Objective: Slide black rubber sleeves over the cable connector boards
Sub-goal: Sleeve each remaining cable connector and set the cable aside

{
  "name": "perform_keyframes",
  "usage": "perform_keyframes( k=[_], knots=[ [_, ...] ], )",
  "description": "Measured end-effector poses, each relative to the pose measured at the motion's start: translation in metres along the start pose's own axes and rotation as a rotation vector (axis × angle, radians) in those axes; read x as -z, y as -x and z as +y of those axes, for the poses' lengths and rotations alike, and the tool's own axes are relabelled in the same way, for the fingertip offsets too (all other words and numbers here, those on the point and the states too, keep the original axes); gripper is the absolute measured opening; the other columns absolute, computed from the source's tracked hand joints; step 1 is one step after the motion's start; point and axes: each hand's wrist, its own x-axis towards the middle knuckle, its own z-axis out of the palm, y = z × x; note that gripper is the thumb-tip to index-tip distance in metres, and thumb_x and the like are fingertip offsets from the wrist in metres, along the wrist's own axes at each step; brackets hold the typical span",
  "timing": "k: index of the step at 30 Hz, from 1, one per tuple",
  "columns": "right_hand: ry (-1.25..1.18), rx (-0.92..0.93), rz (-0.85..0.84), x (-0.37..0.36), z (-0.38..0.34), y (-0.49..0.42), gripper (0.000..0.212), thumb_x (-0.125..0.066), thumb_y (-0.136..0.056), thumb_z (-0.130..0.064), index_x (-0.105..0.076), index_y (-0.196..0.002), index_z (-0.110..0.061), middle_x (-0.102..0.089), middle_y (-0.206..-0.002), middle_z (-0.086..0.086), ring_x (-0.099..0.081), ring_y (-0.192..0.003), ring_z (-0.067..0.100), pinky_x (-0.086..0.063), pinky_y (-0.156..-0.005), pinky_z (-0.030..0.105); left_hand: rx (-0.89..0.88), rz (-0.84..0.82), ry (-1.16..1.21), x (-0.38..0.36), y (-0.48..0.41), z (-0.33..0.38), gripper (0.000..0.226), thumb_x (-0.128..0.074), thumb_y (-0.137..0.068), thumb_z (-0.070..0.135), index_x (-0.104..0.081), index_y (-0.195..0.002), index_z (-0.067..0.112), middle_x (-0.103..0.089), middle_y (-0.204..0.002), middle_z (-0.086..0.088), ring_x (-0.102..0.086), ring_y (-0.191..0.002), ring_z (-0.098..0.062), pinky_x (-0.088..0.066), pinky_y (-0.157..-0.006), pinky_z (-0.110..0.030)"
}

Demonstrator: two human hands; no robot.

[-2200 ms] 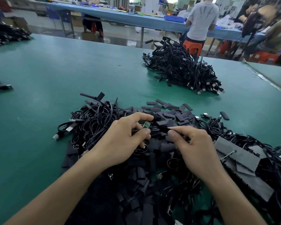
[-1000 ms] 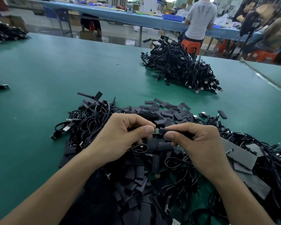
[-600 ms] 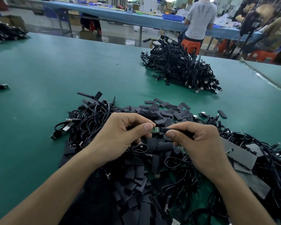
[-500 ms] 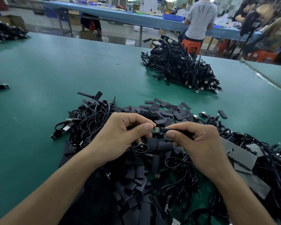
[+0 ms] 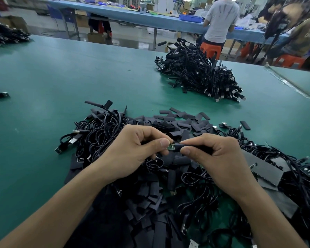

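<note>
Tabletop [image 5: 79,77]: green mat, fills most of the frame. Its far edge crosses the upper part; a seam [image 5: 293,86] slants down at the right.
Room beyond, top: blue rear tabletop [image 5: 132,13], person [image 5: 221,18] in a grey shirt, orange stool [image 5: 210,49].
Far pile [image 5: 199,76] of cables: upper right of centre.
Near pile [image 5: 100,136] of cables and loose sleeves: lower centre, under both hands.
Left hand [image 5: 132,153]: fingers [image 5: 161,143] pinch the board [image 5: 171,146], centre frame.
Right hand [image 5: 220,158]: fingers pinch a sleeve [image 5: 179,146], its end meeting the board.
Bare mat: left half, and the strip between the piles.
</note>
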Motion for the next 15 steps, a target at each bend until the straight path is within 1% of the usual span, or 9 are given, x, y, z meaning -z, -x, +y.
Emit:
perform_keyframes(
  k=[3,5,7,9,13,15],
  knots=[
    [0.035,-0.015,-0.013,0.0020,-0.0012,-0.0003,0.020,-0.075,-0.072,-0.038,-0.078,-0.091,-0.032,-0.073,-0.081,-0.019,-0.069,-0.075,0.001,-0.047,-0.066,0.008,-0.002,-0.008,0.003,0.0003,0.0007,0.0012,0.011,-0.067,-0.090,0.014,-0.074,-0.085,0.020,-0.073,-0.066,0.005,-0.058,-0.054,0.004,-0.041,-0.050,-0.005],
    [0.050,-0.017,-0.040,0.0037,-0.0021,-0.0004,0.025,-0.075,-0.071,-0.042,-0.077,-0.095,-0.035,-0.073,-0.085,-0.021,-0.069,-0.081,0.001,-0.048,-0.070,0.010,0.000,0.007,0.026,0.0004,0.0007,0.0026,0.008,-0.067,-0.085,0.025,-0.075,-0.084,0.022,-0.073,-0.066,0.004,-0.058,-0.054,0.004,-0.041,-0.050,-0.006],
    [0.043,-0.027,-0.074,0.0049,-0.0026,-0.0003,0.031,-0.074,-0.070,-0.046,-0.076,-0.099,-0.035,-0.073,-0.088,-0.019,-0.069,-0.085,0.003,-0.050,-0.073,0.013,0.001,0.015,0.040,0.0007,0.0010,0.0033,0.014,-0.066,-0.079,0.032,-0.075,-0.084,0.023,-0.072,-0.066,0.004,-0.057,-0.054,0.004,-0.041,-0.050,-0.006],
    [0.056,-0.030,-0.084,0.0055,-0.0024,-0.0001,0.034,-0.073,-0.071,-0.049,-0.076,-0.101,-0.034,-0.073,-0.087,-0.016,-0.069,-0.085,0.006,-0.051,-0.073,0.016,-0.002,0.012,0.039,0.0007,0.0009,0.0036,0.014,-0.066,-0.078,0.032,-0.075,-0.083,0.023,-0.072,-0.065,0.004,-0.057,-0.054,0.003,-0.041,-0.050,-0.006],
    [0.122,-0.015,-0.043,0.0044,-0.0027,-0.0006,0.030,-0.073,-0.073,-0.044,-0.076,-0.102,-0.034,-0.068,-0.083,-0.015,-0.065,-0.081,0.006,-0.045,-0.070,0.011,-0.015,-0.013,0.028,0.0007,0.0010,0.0031,0.013,-0.068,-0.078,0.030,-0.076,-0.084,0.021,-0.073,-0.066,0.003,-0.058,-0.055,0.003,-0.041,-0.051,-0.006],
    [0.144,0.002,-0.036,0.0030,-0.0042,-0.0002,0.029,-0.072,-0.075,-0.043,-0.076,-0.102,-0.034,-0.064,-0.083,-0.018,-0.062,-0.079,0.005,-0.042,-0.068,0.010,-0.012,-0.010,0.033,0.0018,0.0013,0.0026,0.012,-0.068,-0.078,0.031,-0.076,-0.083,0.024,-0.073,-0.067,0.002,-0.058,-0.056,0.002,-0.041,-0.050,-0.007]
  ],
)
